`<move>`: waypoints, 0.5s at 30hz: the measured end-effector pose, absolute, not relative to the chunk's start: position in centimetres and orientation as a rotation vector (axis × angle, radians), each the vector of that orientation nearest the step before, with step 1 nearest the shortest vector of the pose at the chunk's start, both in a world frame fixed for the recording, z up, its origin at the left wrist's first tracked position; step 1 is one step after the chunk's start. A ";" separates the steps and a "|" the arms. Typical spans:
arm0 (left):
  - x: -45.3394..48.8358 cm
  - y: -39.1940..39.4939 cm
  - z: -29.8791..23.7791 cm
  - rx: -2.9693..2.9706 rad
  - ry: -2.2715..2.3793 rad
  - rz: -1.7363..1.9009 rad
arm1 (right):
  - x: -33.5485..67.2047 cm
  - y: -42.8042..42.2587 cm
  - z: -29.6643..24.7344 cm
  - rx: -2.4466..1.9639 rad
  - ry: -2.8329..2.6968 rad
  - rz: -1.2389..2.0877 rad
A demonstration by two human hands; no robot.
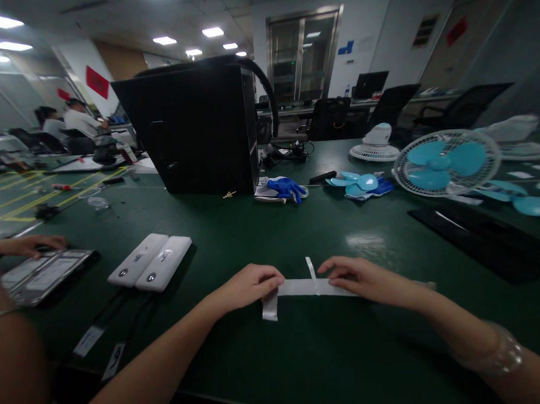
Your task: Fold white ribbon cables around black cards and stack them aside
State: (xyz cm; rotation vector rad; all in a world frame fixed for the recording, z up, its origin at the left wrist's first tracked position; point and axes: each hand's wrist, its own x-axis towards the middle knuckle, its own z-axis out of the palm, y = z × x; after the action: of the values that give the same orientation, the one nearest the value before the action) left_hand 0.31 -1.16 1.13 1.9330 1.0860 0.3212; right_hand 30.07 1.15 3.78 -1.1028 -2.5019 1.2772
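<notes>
A long white paper strip (298,287) lies across the green table in front of me, with a short end folded down at its left. My left hand (252,285) pinches it near that fold, thumb against the bent fingers. A narrow white sliver (310,266) sticks up from the strip's middle. Right of the sliver, my right hand (366,279) has its curled fingers on the strip, the forefinger raised a little above it. The strip's far right part is mostly hidden under this hand and wrist.
Two white power banks (151,262) with cables lie left. Another person's hand (37,243) rests on a metal-framed case (55,273). A black computer case (192,133) stands behind. Blue gloves (285,189), fan blades (355,183), a fan grille (445,162) and a black panel (482,238) lie right.
</notes>
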 end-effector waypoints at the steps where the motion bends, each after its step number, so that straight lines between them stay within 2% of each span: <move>1: 0.3 -1.2 1.1 1.936 1.061 0.299 | 30.0 1.0 3.6 -1.111 -2.515 1.272; 6: 0.2 -1.2 1.0 1.974 1.086 0.220 | 33.2 3.6 3.3 -1.333 -2.548 1.080; 9: 0.3 -1.2 1.0 2.010 1.101 0.201 | 37.7 6.7 3.4 -1.622 -2.389 0.693; 10: 0.4 -1.2 1.1 2.026 1.107 0.201 | 39.6 7.7 3.3 -1.855 -2.286 0.333; 11: 0.4 -1.2 1.1 2.044 1.114 0.202 | 41.7 8.4 3.2 -2.007 -2.157 0.163; 15: 0.6 -1.2 1.2 2.086 1.127 0.202 | 49.8 9.6 1.7 -2.353 -1.787 -0.107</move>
State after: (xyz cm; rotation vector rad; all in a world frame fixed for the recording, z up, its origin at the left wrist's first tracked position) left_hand 0.56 -1.21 1.20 2.0857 1.1267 0.2023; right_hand 49.79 9.64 1.73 -2.3533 -1.7872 -0.1073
